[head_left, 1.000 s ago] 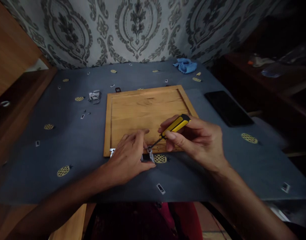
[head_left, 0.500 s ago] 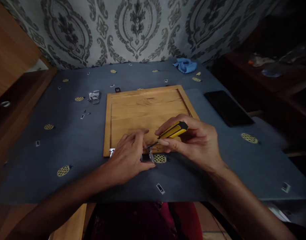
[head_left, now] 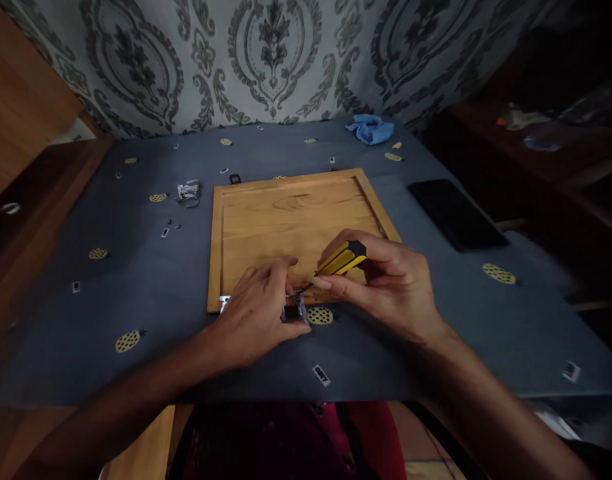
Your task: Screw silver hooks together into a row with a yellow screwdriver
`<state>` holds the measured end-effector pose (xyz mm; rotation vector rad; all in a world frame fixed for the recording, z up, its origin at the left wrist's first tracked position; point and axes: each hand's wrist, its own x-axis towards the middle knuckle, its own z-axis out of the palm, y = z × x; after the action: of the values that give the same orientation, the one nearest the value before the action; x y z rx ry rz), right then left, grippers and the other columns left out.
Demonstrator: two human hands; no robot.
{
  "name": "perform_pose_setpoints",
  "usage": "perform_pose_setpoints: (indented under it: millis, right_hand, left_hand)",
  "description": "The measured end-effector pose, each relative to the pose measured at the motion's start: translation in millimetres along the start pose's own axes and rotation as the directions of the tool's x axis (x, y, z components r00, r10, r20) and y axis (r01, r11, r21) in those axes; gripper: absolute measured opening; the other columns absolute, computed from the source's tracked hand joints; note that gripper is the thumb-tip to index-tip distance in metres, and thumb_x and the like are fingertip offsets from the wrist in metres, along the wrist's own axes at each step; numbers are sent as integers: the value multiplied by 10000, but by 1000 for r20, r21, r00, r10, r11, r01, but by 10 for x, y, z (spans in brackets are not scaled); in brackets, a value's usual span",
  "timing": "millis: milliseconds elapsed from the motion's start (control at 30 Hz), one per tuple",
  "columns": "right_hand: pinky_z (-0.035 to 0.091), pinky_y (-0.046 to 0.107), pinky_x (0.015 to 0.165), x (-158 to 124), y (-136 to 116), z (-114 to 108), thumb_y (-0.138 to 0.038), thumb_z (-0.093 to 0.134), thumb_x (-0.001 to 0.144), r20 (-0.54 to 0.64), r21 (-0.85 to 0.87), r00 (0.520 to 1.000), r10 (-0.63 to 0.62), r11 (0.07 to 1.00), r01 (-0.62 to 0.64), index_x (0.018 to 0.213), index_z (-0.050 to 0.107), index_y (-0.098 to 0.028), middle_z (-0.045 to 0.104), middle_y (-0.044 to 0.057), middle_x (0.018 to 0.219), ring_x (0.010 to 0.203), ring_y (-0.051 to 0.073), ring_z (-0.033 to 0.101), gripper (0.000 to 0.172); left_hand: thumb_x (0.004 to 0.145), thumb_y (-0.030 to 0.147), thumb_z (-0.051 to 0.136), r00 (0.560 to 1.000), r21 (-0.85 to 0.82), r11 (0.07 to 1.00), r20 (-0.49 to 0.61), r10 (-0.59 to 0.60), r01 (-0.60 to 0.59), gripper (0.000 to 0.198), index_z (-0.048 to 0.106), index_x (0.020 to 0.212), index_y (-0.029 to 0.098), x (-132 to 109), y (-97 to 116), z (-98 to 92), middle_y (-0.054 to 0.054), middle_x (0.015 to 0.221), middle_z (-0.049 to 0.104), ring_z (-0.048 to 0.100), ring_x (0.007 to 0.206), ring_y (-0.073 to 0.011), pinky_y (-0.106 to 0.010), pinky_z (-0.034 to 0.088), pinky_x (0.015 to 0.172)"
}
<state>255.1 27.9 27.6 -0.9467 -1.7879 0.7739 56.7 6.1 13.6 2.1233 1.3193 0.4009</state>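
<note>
Gripping a yellow-and-black screwdriver [head_left: 342, 259], the right hand [head_left: 389, 283] is slanting its shank down toward a metal hinge [head_left: 301, 310] at the near edge of a framed wooden panel [head_left: 296, 220]. The left hand [head_left: 256, 310] is lying over that edge, its thumb resting beside the hinge; whether its fingers are clamping or only pressing cannot be told, since the hand itself is hiding the contact. Both hands are working near each other without touching. The panel is lying flat on a blue-grey tablecloth [head_left: 136, 280], whose nearest printed label [head_left: 321, 375] is showing blurred capitals resembling OBEY; the smaller labels are defying reading. The screwdriver's tip is disappearing against the hinge, and another metal piece [head_left: 225, 303] is peeking partly past the left hand. Loose metal hardware [head_left: 189, 192] and tiny screws [head_left: 177, 227] are sitting to the left, their details hard to make out. A black smartphone [head_left: 457, 213] is lying right of the panel, while the far-right shelves [head_left: 531, 160] are fading into shadow.
</note>
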Motion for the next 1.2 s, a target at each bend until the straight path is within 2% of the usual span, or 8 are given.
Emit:
perform_pose_setpoints:
  millis: [167, 333, 467, 700, 900, 967, 1067, 1200]
  right_hand:
    - [500, 249, 552, -45, 18, 48, -388, 816, 813, -71, 79, 996, 55, 996, -50, 795, 691, -206, 665, -13, 759, 598, 105, 601, 221]
    - [564, 239, 572, -28, -30, -4, -428, 788, 835, 44, 214, 986, 160, 963, -166, 1033, 727, -209, 721, 24, 898, 624, 103, 647, 301]
    - [587, 225, 579, -13, -39, -59, -425, 781, 845, 124, 285, 974, 190, 933, -219, 952, 745, -215, 737, 25, 867, 591, 99, 670, 238]
    - [532, 194, 459, -9, -6, 6, -404, 863, 752, 38, 319, 977, 211, 924, -212, 768, 699, -199, 697, -7, 757, 509, 76, 602, 263]
    - [612, 223, 590, -40, -5, -13, -369, 829, 801, 116, 366, 963, 245, 890, -271, 1005, 739, -237, 747, 19, 936, 659, 111, 699, 259]
    - [612, 221, 578, -37, -14, -20, -379, 804, 828, 145, 366, 957, 250, 885, -287, 958, 756, -231, 751, 20, 921, 605, 94, 680, 202]
    - [571, 197, 493, -24, -18, -2, -382, 854, 767, 86, 350, 972, 220, 907, -236, 808, 742, -207, 718, 4, 792, 550, 87, 638, 212]
    - [548, 195, 468, -27, 0, 36, -353, 879, 736, 44, 372, 975, 216, 902, -217, 784, 708, -206, 703, -16, 768, 524, 79, 622, 231]
  left_hand:
    - [742, 252, 833, 1000, 1, 1000, 7, -4, 4, 768, 397, 1372, 193, 13, 19, -12, -85, 1128, 682, 625, 1151, -338, -520, 495, 981]
    - [737, 250, 853, 999, 8, 1000, 27, -18, 18, 797, 393, 1383, 167, 15, 34, -24, -76, 1090, 681, 616, 1131, -336, -515, 496, 976]
    - [735, 251, 857, 999, 14, 1000, 33, -18, 18, 783, 407, 1369, 156, 8, 22, -21, -68, 1065, 683, 610, 1090, -322, -500, 499, 956]
    - [730, 256, 861, 999, 8, 1000, 30, -25, 25, 811, 393, 1386, 171, 21, 28, -16, -68, 1105, 684, 610, 1123, -322, -489, 491, 982]
    - [731, 259, 862, 999, 12, 1000, 37, -18, 18, 800, 406, 1381, 157, 23, 28, -28, -78, 1115, 680, 607, 1119, -320, -489, 488, 984]
    - [732, 261, 860, 999, 10, 1000, 33, -12, 11, 784, 413, 1370, 167, 22, 20, -25, -71, 1106, 681, 613, 1094, -313, -485, 494, 971]
    - [730, 262, 857, 1000, 13, 1000, 16, -5, 5, 776, 411, 1360, 178, 13, 5, -11, -60, 1067, 685, 622, 1068, -309, -483, 500, 954]
    - [728, 268, 857, 1000, 9, 1000, -1, 3, -3, 780, 402, 1356, 185, 4, -7, 6, -68, 1098, 686, 620, 1092, -317, -485, 502, 954]
